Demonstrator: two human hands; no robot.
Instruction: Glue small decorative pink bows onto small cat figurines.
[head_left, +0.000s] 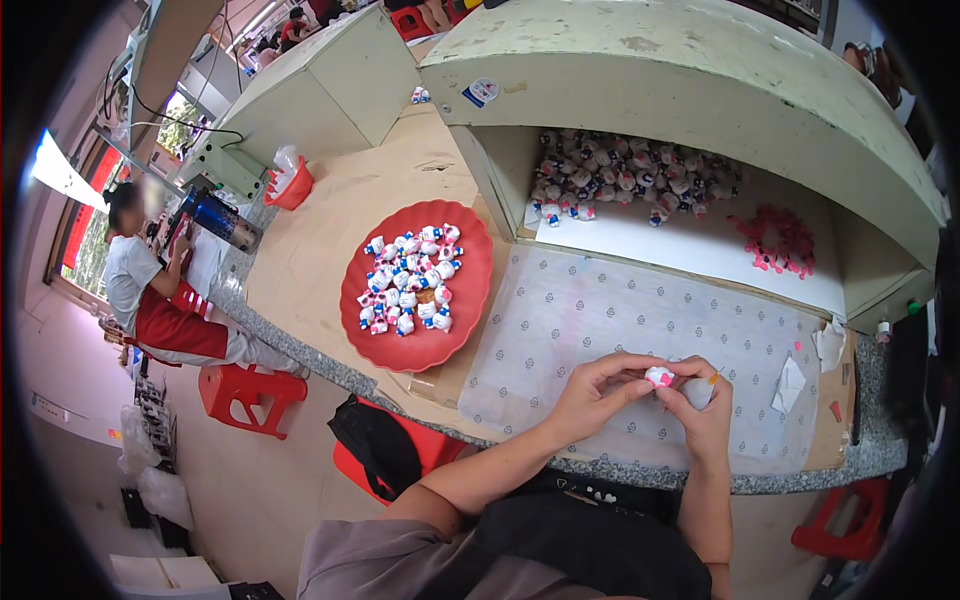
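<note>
Above the front part of the patterned sheet (575, 300), both my hands come together. My left hand (600, 395) pinches a small white and pink figurine (659, 377) between thumb and fingers. Close against it, my right hand (708, 410) has its fingers curled around a pale grey-white object (698, 391). A small yellow-orange spot shows near its fingertips; the object's kind is hard to make out. To the left, a red scalloped plate (365, 335) carries many small white, blue and pink figurines (405, 280).
A pale green shelf unit (680, 75) stands over the back of the bench, holding heaped figurines (610, 170) and pink pieces (775, 240). White paper scraps (789, 385) lie at right. A red basket (290, 185) sits far left; a person (160, 280) is seated beyond.
</note>
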